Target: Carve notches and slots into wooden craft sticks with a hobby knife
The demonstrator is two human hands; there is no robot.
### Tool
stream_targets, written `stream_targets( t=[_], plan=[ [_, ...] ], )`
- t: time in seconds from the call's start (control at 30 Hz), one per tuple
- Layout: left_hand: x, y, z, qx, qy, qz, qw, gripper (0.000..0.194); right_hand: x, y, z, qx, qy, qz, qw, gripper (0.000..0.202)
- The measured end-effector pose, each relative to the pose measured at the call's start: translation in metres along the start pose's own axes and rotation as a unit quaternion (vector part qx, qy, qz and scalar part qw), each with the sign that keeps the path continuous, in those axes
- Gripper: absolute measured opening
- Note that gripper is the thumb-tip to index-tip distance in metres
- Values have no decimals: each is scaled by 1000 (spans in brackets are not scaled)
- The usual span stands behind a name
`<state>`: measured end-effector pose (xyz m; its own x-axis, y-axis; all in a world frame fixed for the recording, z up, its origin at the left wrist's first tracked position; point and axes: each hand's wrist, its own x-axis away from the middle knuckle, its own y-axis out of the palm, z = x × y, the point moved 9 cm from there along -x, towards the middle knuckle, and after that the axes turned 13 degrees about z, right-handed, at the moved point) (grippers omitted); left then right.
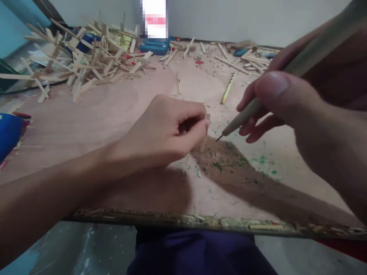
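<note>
My left hand (169, 131) rests over the middle of the wooden tabletop (114, 114), thumb and forefinger pinched together. Between their tips the end of a small wooden piece (208, 117) pokes out; the rest is hidden by the fingers. On the right, my right hand (309, 110) grips a needle-tipped awl (243, 116) with a long, pale handle, slanting down to the left. The awl's thin metal point is just to the right of the left fingertips, apart from the wooden piece. Green specks (219, 166) and shavings are scattered below both hands.
A tangled heap of wooden sticks (83, 65) covers the back left. A blue box (155, 46) stands against the wall, with loose sticks (255, 63) at the back right. A yellow striped strip (228, 88) lies beyond my hands. Debris lines the front edge (229, 222).
</note>
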<state>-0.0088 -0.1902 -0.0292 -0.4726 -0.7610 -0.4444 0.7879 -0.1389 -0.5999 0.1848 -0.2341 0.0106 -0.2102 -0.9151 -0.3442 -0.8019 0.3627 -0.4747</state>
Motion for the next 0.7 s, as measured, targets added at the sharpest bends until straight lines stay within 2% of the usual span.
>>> stream_targets(
  t=[0.1, 0.17, 0.27, 0.33, 0.4, 0.5, 0.6, 0.7],
  plan=[
    [0, -2, 2, -6, 1, -1, 1000, 36, 6, 7, -5, -35, -49, 36, 998, 24],
    [-1, -2, 6, 5, 18, -3, 1000, 35, 8, 11, -2, -55, -76, 26, 995, 33],
    [-1, -4, 9, 18, 51, 3, 999, 30, 9, 14, 8, -49, -80, -2, 996, 45],
    [1, -5, 8, 12, 68, 15, 997, 31, 9, 14, 12, -49, -76, -12, 996, 43],
    [4, -1, 7, 16, 71, 4, 997, 30, 10, 16, 13, -55, -78, -20, 995, 39],
    [7, 5, 4, 52, 37, -27, 998, 27, 13, 21, 12, -74, -89, -31, 993, 40],
    [4, -1, 3, 107, -3, 4, 994, 30, 13, 21, 17, -98, -69, -12, 993, 44],
    [3, -6, 0, 149, -38, 38, 987, 21, 11, 13, 20, -117, -59, 19, 991, 34]
  ],
)
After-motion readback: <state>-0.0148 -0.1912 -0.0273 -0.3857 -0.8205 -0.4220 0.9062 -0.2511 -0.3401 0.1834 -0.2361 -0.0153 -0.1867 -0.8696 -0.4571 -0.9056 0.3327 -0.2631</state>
